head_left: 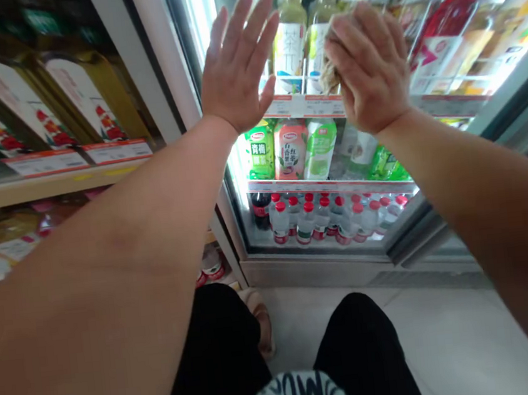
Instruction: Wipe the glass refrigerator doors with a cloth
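I face a drinks fridge with a glass door [225, 183]. My left hand [235, 62] is raised flat against the glass, fingers stretched out and apart, holding nothing. My right hand [370, 64] is beside it at the same height, fingers curled over a crumpled greyish cloth [329, 74] pressed to the glass. Behind the hands stand pale green tea bottles [291, 31] with white caps. A shelf lower down carries green and pink juice bottles [290, 151]. The bottom shelf holds several small water bottles with red caps [313, 220].
To the left, a store shelf [50, 182] carries large yellow oil bottles [88, 96] with price tags. The fridge's open door frame [496, 116] angles off to the right. My knees in black trousers [359, 338] are over a pale tiled floor [449, 341].
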Available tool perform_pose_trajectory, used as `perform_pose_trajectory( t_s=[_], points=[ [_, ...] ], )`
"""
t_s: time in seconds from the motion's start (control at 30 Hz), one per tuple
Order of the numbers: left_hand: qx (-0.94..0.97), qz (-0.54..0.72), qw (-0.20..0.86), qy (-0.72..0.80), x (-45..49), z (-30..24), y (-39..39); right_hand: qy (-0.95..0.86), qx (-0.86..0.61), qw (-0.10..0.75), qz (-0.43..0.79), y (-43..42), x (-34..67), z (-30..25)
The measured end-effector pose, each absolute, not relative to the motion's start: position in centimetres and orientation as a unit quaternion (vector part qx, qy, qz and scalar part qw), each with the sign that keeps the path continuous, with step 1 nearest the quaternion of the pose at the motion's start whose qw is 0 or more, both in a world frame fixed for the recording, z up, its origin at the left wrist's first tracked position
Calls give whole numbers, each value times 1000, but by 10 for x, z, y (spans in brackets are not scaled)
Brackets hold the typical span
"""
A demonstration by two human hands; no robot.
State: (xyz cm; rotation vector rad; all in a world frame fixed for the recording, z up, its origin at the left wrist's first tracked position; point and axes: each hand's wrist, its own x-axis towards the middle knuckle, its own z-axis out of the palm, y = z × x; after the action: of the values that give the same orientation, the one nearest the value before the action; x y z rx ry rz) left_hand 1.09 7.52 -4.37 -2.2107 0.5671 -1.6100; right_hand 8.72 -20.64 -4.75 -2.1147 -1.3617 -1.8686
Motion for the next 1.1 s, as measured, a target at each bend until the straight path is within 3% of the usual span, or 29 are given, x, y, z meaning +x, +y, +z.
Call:
perform_pose_trajectory(
  t_s=[0.07,0.2,0.37,0.57,0.77,0.93,1.0,1.1],
  points=[
    [-774,-573,182,202,11,-43,75,-434,-675,26,-596,-206,87,-48],
    [-772,-574,188,200,12,-43,76,-332,-687,146,-629,-204,83,-49],
    [-782,-566,161,204,11,-44,75,-435,-684,33,-585,-205,85,-52],
    [-816,-533,99,200,10,-40,75,-314,-669,135,-660,-206,90,-53],
    [-821,-525,66,215,11,-37,76,-436,-708,55,-552,-206,85,-53],
    [-824,-521,101,197,12,-37,76,-309,-692,180,-627,-203,85,-57],
    [-827,-520,92,194,11,-38,75,-331,-684,157,-630,-204,87,-58],
    [-828,-521,69,194,8,-39,74,-448,-681,55,-576,-205,89,-60]
  ],
)
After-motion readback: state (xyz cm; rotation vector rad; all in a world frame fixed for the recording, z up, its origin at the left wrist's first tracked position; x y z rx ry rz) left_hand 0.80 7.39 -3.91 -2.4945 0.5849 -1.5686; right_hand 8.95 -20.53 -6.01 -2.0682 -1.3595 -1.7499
